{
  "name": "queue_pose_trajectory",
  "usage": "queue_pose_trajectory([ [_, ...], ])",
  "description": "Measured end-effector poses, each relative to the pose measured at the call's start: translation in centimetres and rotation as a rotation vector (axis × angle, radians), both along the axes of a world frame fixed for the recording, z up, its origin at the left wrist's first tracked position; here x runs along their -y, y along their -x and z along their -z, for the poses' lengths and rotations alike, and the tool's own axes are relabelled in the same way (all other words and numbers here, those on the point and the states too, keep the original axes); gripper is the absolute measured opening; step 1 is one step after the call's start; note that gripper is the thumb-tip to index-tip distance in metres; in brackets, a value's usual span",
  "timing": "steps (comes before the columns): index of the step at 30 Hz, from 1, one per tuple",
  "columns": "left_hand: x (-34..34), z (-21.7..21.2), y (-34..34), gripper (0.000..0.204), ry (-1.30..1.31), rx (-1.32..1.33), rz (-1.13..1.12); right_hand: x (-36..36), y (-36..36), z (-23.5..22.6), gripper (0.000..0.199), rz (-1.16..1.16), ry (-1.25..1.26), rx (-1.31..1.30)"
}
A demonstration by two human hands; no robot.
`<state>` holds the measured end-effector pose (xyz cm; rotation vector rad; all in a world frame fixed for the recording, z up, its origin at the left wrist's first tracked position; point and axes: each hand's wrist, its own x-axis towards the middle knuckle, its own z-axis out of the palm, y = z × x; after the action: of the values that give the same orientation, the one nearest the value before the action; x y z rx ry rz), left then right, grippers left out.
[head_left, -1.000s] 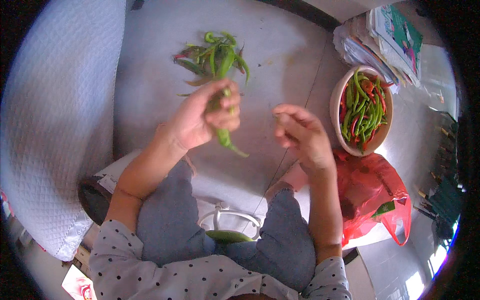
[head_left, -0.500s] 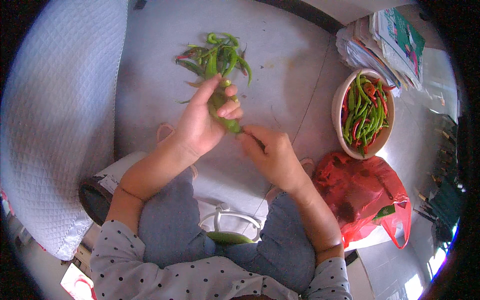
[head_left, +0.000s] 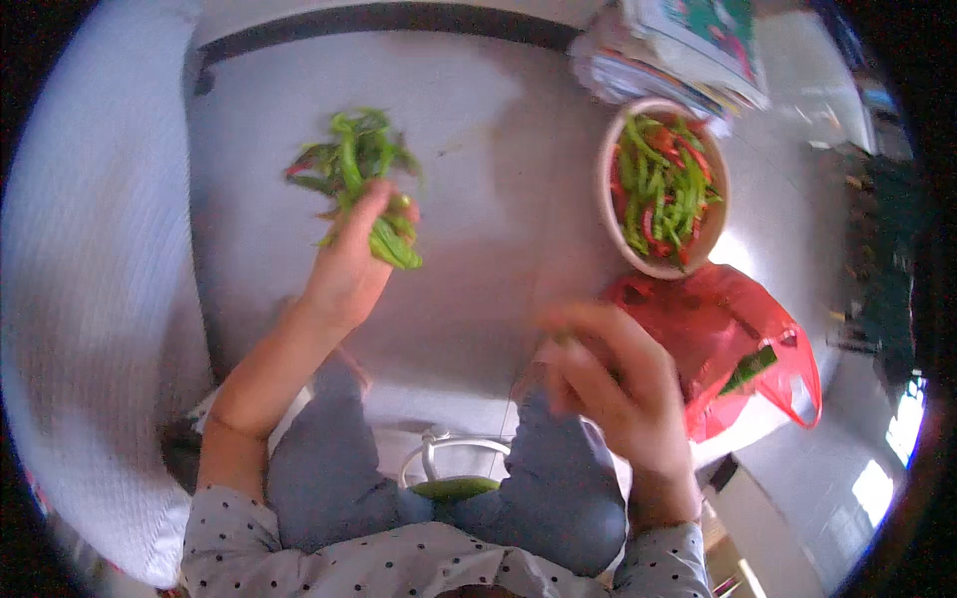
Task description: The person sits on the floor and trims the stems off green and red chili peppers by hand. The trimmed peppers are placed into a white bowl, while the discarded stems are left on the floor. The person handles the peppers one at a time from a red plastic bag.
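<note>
My left hand is closed around several green chili peppers, whose ends stick out past the fingers. Just beyond it, a loose pile of mostly green chili peppers lies on the grey floor, partly covered by the hand and what it holds. Apart from the left, my right hand is over the near edge of a red plastic bag. Its thumb and fingers are pinched together, blurred by motion. A small greenish bit seems to show at the fingertips, too smeared to name.
An oval pale bowl of green and red chili peppers stands at the right, behind the bag. Stacked papers lie beyond it. A quilted pale cover hangs along the left side. Between my knees is a white-framed stool.
My right hand has come away from the peppers in my left hand, moving right and nearer to me. The left hand still grips its peppers. The whole view has shifted.
</note>
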<state>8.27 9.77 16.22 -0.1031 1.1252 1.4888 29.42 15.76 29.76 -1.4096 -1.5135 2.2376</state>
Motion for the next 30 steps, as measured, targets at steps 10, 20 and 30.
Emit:
queue_pose_trajectory([
  [10, -13.4, 3.8, -15.5, 0.013, -0.128, -0.044, 0.793, 3.6, -27.1, 1.6, 0.013, 0.406, -0.822, 0.910],
  [20, -12.8, 7.4, -19.6, 0.021, -0.115, -0.080, 0.822, 4.4, -26.0, 4.6, 0.037, 0.066, -0.819, 0.944],
  [30, 3.7, 16.0, 6.6, 0.010, 0.202, -1.450, 0.489, 3.6, -20.9, 0.0, 0.020, 0.206, -1.201, 0.994],
])
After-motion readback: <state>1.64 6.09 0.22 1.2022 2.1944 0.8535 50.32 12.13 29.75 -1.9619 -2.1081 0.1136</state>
